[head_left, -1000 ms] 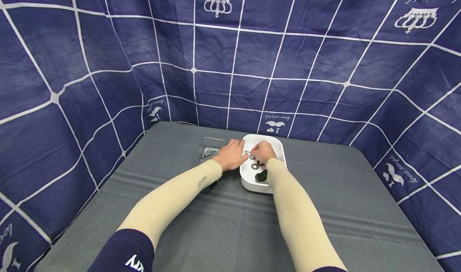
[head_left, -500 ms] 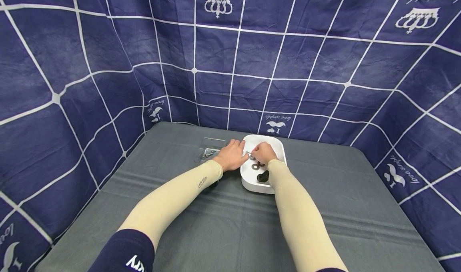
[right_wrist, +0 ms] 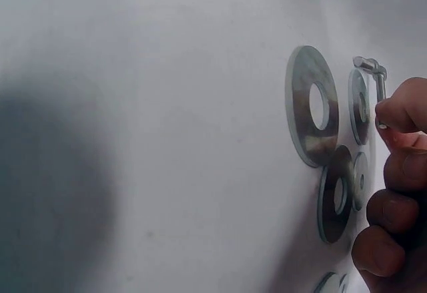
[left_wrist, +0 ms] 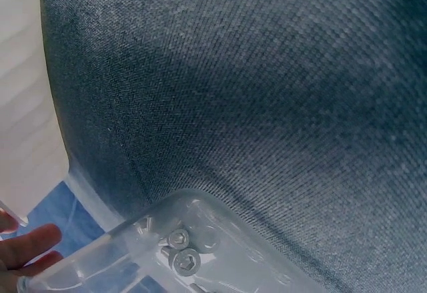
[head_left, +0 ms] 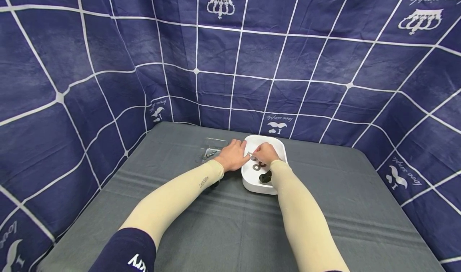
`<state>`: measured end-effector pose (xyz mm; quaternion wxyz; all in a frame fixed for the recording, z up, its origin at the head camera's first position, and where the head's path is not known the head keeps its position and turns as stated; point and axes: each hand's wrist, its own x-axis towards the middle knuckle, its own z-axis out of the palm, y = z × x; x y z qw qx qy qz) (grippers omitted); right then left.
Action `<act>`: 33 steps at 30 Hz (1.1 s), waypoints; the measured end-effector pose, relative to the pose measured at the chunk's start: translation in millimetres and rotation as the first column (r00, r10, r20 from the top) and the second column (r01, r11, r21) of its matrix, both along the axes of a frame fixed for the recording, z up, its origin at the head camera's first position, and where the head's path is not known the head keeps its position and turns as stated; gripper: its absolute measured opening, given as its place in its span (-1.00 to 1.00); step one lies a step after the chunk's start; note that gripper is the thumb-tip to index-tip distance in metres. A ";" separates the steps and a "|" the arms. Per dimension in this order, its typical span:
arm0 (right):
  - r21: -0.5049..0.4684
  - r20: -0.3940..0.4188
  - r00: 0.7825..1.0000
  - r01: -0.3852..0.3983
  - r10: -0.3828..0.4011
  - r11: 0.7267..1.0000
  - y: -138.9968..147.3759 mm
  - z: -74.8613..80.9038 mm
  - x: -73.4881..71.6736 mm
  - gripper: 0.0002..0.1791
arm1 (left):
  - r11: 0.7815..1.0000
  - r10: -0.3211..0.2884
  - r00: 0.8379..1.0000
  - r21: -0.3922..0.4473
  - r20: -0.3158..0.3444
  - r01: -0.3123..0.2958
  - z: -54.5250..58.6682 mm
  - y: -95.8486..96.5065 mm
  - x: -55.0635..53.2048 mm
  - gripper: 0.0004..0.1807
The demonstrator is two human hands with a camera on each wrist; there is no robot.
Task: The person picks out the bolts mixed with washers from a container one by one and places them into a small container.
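Observation:
In the head view, my right hand is over the white tray, where thumb and index finger pinch a small silver metal piece. Seen from the right wrist, this metal piece has a thin shaft and a short crosspiece at its upper end. Several flat washers lie below and beside it on the tray floor. My left hand lies at the tray's left side, fingers extended, thumb reaching over the rim close to the metal piece. Its fingertips show at the lower left of the left wrist view.
Left of the left hand stands a clear plastic box partly hidden by that hand. Inside the box are several socket-head screws. A black device sits at the right wrist. Grey cloth covers the table, with a blue curtain behind.
My right hand keeps its pinch while the metal piece turns slightly between the fingers, near the left thumb. My left hand stays in place; the head view shifts a little.

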<state>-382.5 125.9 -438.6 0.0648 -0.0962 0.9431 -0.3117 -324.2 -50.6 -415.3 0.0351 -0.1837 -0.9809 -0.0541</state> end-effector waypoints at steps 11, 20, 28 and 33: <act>-0.015 -0.024 1.000 0.009 -0.009 1.000 4.0 1.4 1.3 -0.84 | 0.999 0.009 1.000 -0.035 0.015 -0.009 -1.2 2.8 -0.2 -0.26; 0.004 -0.046 0.999 0.022 -0.022 1.000 6.1 5.5 2.3 -0.84 | 0.998 0.018 1.000 -0.053 0.000 -0.018 -2.0 2.7 -0.5 -0.24; 0.010 -0.078 0.997 -0.010 0.011 1.000 6.6 14.2 3.0 -0.82 | 0.997 0.023 1.000 -0.075 -0.002 -0.023 0.6 2.2 -0.3 -0.23; 0.024 -0.138 0.989 -0.040 0.043 0.999 8.9 21.1 1.6 -0.81 | 0.996 0.021 1.000 -0.086 -0.006 -0.021 2.7 2.4 0.2 -0.23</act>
